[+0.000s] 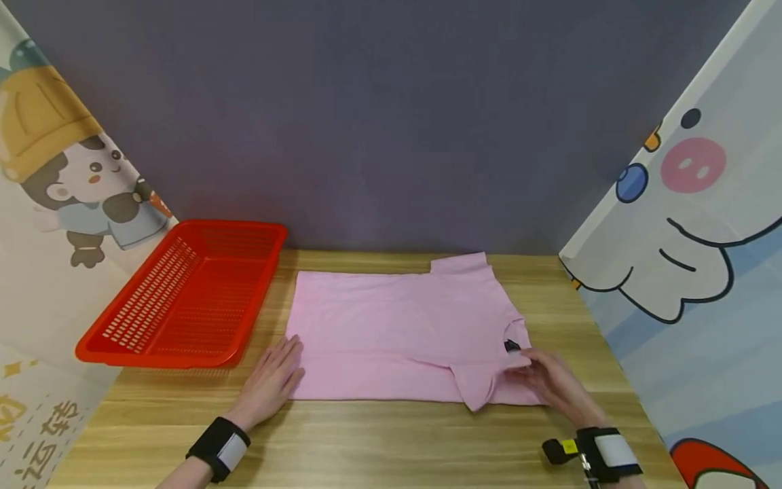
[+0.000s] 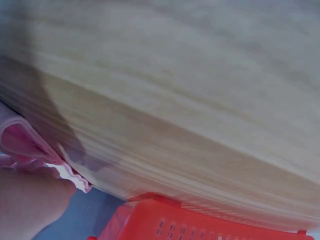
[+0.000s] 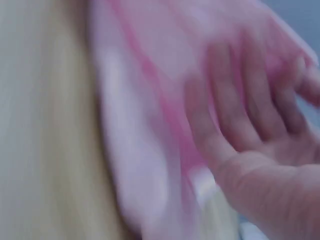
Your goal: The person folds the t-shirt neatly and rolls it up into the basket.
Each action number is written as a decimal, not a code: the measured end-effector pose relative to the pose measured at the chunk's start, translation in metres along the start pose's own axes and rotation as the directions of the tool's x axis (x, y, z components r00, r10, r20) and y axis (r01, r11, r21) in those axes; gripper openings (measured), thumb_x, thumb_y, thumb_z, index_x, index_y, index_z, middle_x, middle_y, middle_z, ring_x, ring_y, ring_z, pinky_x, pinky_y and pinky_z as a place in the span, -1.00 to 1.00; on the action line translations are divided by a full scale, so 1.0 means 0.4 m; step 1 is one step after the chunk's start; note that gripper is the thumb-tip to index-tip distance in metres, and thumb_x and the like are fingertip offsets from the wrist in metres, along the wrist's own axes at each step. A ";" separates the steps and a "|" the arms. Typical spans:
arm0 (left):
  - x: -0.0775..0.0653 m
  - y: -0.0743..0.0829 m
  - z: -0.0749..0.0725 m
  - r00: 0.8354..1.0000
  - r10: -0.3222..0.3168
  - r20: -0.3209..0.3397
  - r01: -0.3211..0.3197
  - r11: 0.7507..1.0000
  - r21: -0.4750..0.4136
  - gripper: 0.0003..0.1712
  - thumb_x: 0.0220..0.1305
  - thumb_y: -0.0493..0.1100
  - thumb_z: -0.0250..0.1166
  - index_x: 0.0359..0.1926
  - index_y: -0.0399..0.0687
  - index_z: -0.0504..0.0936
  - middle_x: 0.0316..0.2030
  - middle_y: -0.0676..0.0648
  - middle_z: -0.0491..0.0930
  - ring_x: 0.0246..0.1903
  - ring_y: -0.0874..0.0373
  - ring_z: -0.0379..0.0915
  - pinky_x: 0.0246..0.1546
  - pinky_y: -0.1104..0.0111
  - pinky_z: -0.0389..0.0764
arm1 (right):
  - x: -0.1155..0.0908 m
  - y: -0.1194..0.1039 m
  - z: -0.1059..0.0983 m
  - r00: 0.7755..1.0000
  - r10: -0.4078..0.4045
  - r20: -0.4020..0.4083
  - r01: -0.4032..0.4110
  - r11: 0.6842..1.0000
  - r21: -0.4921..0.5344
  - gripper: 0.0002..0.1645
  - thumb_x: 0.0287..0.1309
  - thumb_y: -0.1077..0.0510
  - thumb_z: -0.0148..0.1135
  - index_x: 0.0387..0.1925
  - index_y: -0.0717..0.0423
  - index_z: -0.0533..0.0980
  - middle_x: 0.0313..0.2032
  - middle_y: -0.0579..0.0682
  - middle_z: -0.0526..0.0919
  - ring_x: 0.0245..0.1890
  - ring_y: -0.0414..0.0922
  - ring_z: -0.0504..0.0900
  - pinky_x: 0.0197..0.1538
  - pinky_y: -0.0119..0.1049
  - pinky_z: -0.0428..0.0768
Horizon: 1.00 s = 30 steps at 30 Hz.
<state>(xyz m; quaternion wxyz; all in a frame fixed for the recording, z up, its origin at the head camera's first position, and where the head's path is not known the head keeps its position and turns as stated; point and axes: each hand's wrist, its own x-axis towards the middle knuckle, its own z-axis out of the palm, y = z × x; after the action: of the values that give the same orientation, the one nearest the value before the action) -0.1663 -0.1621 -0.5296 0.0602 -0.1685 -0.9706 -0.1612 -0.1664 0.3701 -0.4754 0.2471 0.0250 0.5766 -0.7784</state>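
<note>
A pink T-shirt (image 1: pixel 379 319) lies spread sideways on the wooden table, its lower part in a flat double layer. The sleeve at the front droops to a point, and a small black tag (image 1: pixel 512 346) shows at the neck. My left hand (image 1: pixel 271 380) rests with straight fingers on the hem at the left end. At the right end my right hand (image 1: pixel 559 384) pinches fabric near the neck opening between thumb and forefinger. In the right wrist view its other fingers (image 3: pixel 250 95) stretch out beside the blurred pink cloth.
A red plastic basket (image 1: pixel 247 339) with slotted walls stands at the left of the wooden table (image 1: pixel 391 441). Behind the table rises a dark grey panel (image 1: pixel 391 129). Cartoon-printed sheets flank both sides.
</note>
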 end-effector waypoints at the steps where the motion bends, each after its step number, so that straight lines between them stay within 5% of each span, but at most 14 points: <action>1: 0.001 0.002 0.000 1.000 0.009 -0.012 -0.009 1.000 0.002 -0.37 0.20 -0.01 0.11 0.25 -0.16 0.24 0.30 -0.17 0.16 0.31 -0.13 -0.01 0.24 -0.08 0.03 | 0.021 -0.002 0.003 0.999 -0.033 0.024 0.029 0.989 0.143 -0.65 0.33 0.05 -0.22 -0.15 0.05 0.50 -0.10 0.02 0.60 0.03 -0.04 0.52 0.26 -0.09 0.27; 4: 0.004 0.010 0.002 0.999 0.030 -0.039 -0.030 1.000 0.007 -0.38 0.19 -0.02 0.13 0.24 -0.15 0.27 0.28 -0.17 0.20 0.29 -0.13 0.02 0.23 -0.09 0.05 | 0.086 0.001 0.008 0.991 -0.123 0.059 0.082 0.879 0.469 -0.70 0.35 0.06 -0.27 -0.12 0.09 0.38 0.14 0.08 0.42 0.31 -0.03 0.18 0.38 -0.06 -0.11; 7: 0.006 0.015 0.003 0.999 0.031 -0.041 -0.031 0.999 0.009 -0.39 0.19 -0.02 0.12 0.24 -0.14 0.27 0.28 -0.16 0.20 0.30 -0.12 0.01 0.24 -0.09 0.02 | 0.137 0.009 0.014 0.990 -0.143 0.021 0.111 0.845 0.524 -0.67 0.33 0.03 -0.24 -0.03 0.08 0.35 0.26 0.01 0.26 0.39 -0.08 -0.10 0.40 -0.12 -0.22; 10: 0.007 0.015 0.004 0.999 0.025 -0.027 -0.025 1.000 0.007 -0.39 0.20 -0.03 0.11 0.25 -0.13 0.25 0.29 -0.15 0.18 0.31 -0.11 -0.02 0.26 -0.08 -0.02 | 0.161 0.017 0.018 0.991 -0.123 -0.048 0.132 0.920 0.369 -0.55 0.31 0.00 -0.19 0.16 0.06 0.26 0.29 -0.05 0.20 0.39 -0.11 -0.12 0.40 -0.16 -0.14; 13: 0.006 0.012 0.003 1.000 0.018 -0.015 -0.018 1.000 -0.005 -0.38 0.21 -0.02 0.10 0.26 -0.12 0.23 0.30 -0.15 0.16 0.32 -0.10 -0.04 0.27 -0.07 -0.04 | 0.153 0.026 0.023 0.974 -0.166 -0.156 0.185 0.976 0.112 -0.43 0.28 0.01 -0.12 0.26 0.13 0.14 0.23 -0.05 0.29 0.32 -0.14 0.15 0.34 -0.22 0.12; 16: 0.007 0.009 0.001 1.000 0.014 -0.008 -0.014 1.000 -0.008 -0.37 0.21 -0.01 0.10 0.26 -0.12 0.22 0.31 -0.14 0.15 0.33 -0.10 -0.05 0.27 -0.07 -0.04 | 0.124 0.033 0.027 0.909 -0.306 -0.281 0.245 0.941 -0.233 -0.45 0.24 0.08 -0.03 0.18 0.30 0.22 0.04 -0.02 0.50 0.05 -0.20 0.51 0.11 -0.34 0.44; 18: 0.009 0.010 -0.001 1.000 0.014 -0.007 -0.014 1.000 -0.011 -0.36 0.21 -0.01 0.10 0.26 -0.12 0.22 0.31 -0.14 0.14 0.33 -0.10 -0.06 0.27 -0.07 -0.05 | 0.097 0.040 0.025 0.838 -0.431 -0.335 0.231 0.836 -0.498 -0.53 0.19 0.15 0.04 0.05 0.38 0.34 -0.12 0.08 0.59 -0.20 -0.27 0.62 -0.12 -0.43 0.57; 20: 0.013 0.012 -0.002 1.000 0.016 -0.008 -0.016 1.000 -0.007 -0.36 0.21 -0.01 0.10 0.27 -0.13 0.21 0.31 -0.14 0.13 0.33 -0.11 -0.06 0.27 -0.07 -0.05 | 0.069 0.051 0.019 0.770 -0.546 -0.330 0.183 0.685 -0.706 -0.67 0.13 0.24 0.10 -0.11 0.39 0.45 -0.27 0.14 0.63 -0.37 -0.33 0.60 -0.29 -0.51 0.57; 23: 0.019 0.014 -0.002 1.000 0.017 -0.012 -0.017 1.000 0.001 -0.36 0.21 -0.01 0.10 0.27 -0.14 0.21 0.31 -0.15 0.13 0.33 -0.12 -0.06 0.27 -0.07 -0.04 | 0.036 0.074 0.009 0.709 -0.665 -0.236 0.122 0.445 -0.887 -0.79 -0.03 0.35 0.19 -0.26 0.31 0.53 -0.42 0.18 0.61 -0.49 -0.34 0.51 -0.44 -0.58 0.47; 27: 0.029 0.020 0.004 0.999 0.033 -0.022 -0.033 0.999 0.018 -0.36 0.20 -0.03 0.11 0.26 -0.16 0.22 0.30 -0.17 0.14 0.32 -0.12 -0.04 0.26 -0.07 -0.01 | 0.024 0.101 0.007 0.658 -0.750 -0.064 0.094 0.166 -0.982 -0.74 -0.22 0.43 0.25 -0.34 0.23 0.55 -0.45 0.08 0.59 -0.46 -0.15 0.51 -0.39 -0.39 0.47; 30: 0.039 0.030 0.012 0.998 0.064 -0.029 -0.062 0.997 0.040 -0.37 0.21 -0.05 0.10 0.26 -0.19 0.21 0.30 -0.18 0.15 0.32 -0.10 -0.01 0.27 -0.03 0.03 | 0.032 0.116 0.014 0.652 -0.757 0.047 0.081 0.008 -0.997 -0.72 -0.26 0.44 0.24 -0.36 0.21 0.56 -0.33 0.10 0.57 -0.29 0.02 0.50 -0.19 -0.14 0.44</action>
<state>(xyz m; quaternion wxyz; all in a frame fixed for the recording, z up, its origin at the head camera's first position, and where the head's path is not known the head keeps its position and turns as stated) -0.1772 -0.1450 -0.5282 0.0833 -0.1954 -0.9667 -0.1429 -0.1572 0.3506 -0.5191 -0.2254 -0.1131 0.9420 -0.2215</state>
